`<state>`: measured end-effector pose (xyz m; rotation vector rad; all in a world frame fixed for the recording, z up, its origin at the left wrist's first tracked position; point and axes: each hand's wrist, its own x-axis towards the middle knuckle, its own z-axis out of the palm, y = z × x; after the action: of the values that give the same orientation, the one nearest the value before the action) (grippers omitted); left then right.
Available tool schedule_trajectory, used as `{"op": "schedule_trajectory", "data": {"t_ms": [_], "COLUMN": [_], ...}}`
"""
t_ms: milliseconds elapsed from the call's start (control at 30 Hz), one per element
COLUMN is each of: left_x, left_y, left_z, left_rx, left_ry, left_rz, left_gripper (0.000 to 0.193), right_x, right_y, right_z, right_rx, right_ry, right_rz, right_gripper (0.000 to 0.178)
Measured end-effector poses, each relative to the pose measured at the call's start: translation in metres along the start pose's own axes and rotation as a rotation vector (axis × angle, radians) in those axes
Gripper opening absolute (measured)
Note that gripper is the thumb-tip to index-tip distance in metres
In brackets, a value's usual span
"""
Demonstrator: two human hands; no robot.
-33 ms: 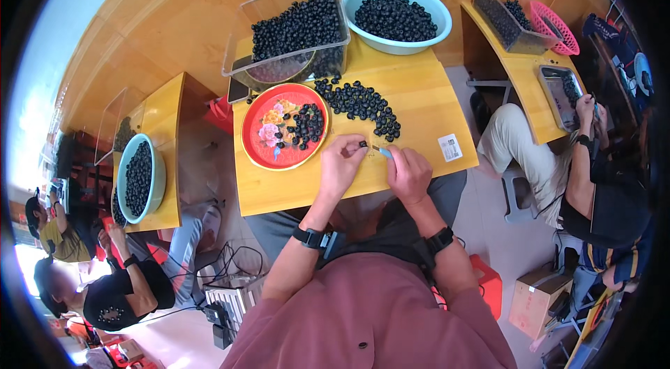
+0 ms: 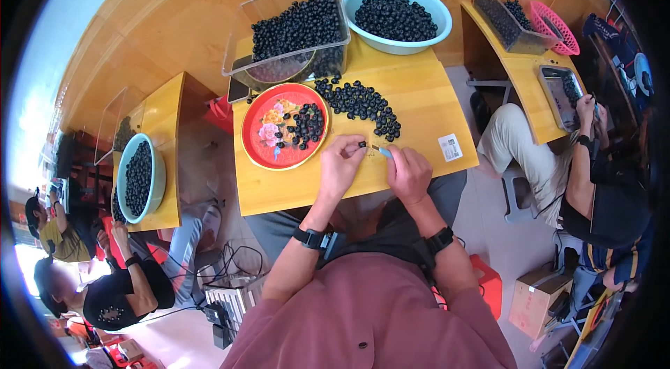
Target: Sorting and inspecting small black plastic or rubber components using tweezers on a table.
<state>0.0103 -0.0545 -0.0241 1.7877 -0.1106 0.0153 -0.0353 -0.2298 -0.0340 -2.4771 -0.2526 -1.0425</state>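
Our left hand (image 2: 340,165) pinches a dark berry (image 2: 362,144) between its fingers; our right hand (image 2: 410,174) grips a small blue tool (image 2: 384,152) above the table (image 2: 426,100), beside the red plate (image 2: 259,153).

Both forearms are seen rising from the lower middle of the frame toward its centre, each wrist banded in black. The left hand (image 2: 340,165) is held curled, its fingertips pinched together at its upper right. The right hand (image 2: 409,173) is closed into a loose fist just beside it, knuckles turned upward.
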Motion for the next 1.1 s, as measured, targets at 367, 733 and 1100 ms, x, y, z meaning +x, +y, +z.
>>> {"op": "schedule_trajectory", "data": {"t_ms": [367,733,1100], "left_x": [-0.013,-0.015,-0.018], "left_y": [-0.006,-0.002,-0.012], "left_z": [0.010,0.012,0.013], "left_rx": [-0.008,0.025,-0.268], "left_ry": [0.050,0.032,0.045], "left_rz": [0.097,0.105,0.025], "left_gripper": [0.024,0.030,0.035], "right_x": [0.004,0.005,0.006], "right_y": [-0.005,-0.005,-0.004], "right_z": [-0.003,-0.002,0.001], "right_rx": [-0.038,-0.055,-0.074], "right_ry": [-0.104,-0.135,-0.177], "right_rz": [-0.041,-0.061,0.019], "right_gripper": [0.013,0.011,0.010]}}
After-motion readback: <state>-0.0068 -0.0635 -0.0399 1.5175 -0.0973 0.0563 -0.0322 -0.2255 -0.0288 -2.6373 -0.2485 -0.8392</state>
